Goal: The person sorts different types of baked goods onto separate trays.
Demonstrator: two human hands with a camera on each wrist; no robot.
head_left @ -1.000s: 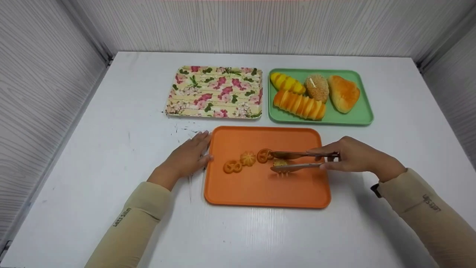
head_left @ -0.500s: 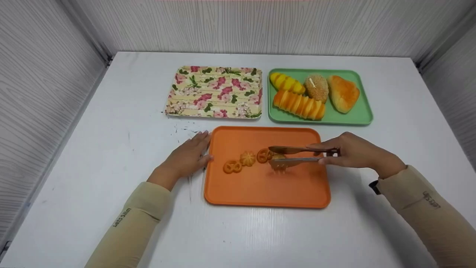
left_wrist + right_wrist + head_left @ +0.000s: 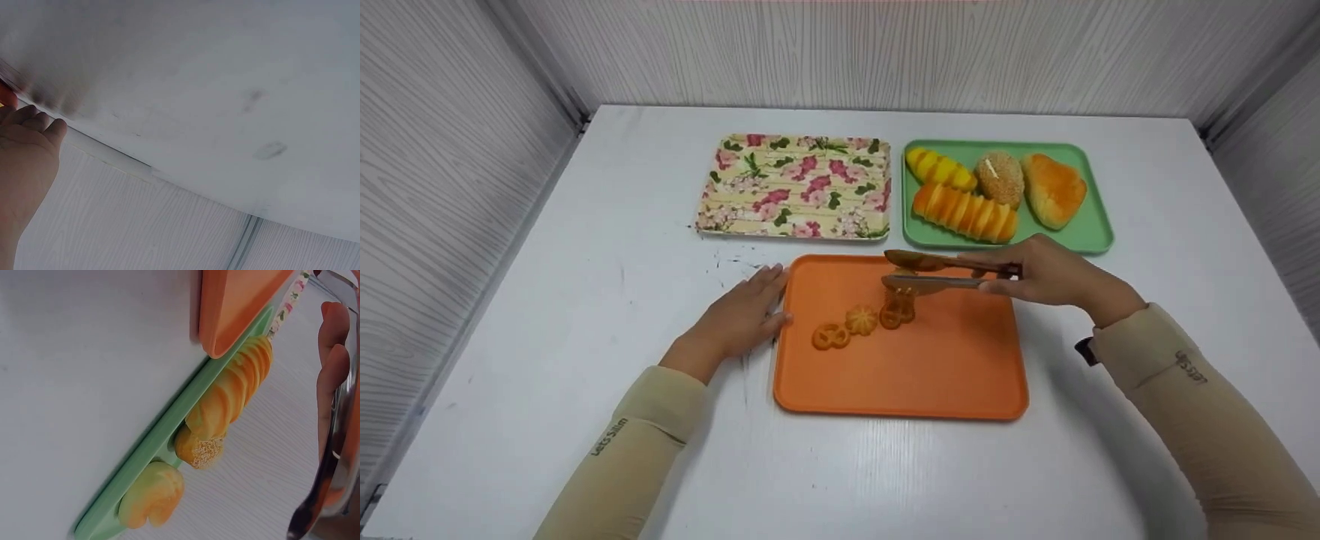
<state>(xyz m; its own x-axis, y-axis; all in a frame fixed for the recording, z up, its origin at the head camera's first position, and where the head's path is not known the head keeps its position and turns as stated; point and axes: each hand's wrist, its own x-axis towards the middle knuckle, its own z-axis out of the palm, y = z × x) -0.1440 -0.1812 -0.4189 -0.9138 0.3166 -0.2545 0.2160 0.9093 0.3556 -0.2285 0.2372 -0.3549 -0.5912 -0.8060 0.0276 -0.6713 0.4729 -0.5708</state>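
My right hand (image 3: 1054, 274) grips metal tongs (image 3: 934, 283) above the upper part of the orange tray (image 3: 900, 382). Between the tong tips a small yellowish biscuit (image 3: 906, 271) shows, mostly covered by the tongs. Just below the tips, pretzel biscuits (image 3: 891, 316) overlap on the tray. Left of them lie a flower-shaped biscuit (image 3: 861, 320) and another pretzel biscuit (image 3: 830, 336). My left hand (image 3: 739, 319) rests at the tray's left edge, fingers extended and thumb at the rim. In the right wrist view, fingers (image 3: 336, 363) curl along the tongs (image 3: 332, 455).
Behind the orange tray, a green tray (image 3: 1099, 225) carries several breads, including a sliced loaf (image 3: 964, 212) and a sesame bun (image 3: 1000, 178). A floral tray (image 3: 795, 187) lies to its left. Panel walls (image 3: 885, 52) border the white table (image 3: 585, 262).
My right hand has moved the tongs up and left, away from the viewer, with the small biscuit between their tips. My left hand stays at the tray's edge.
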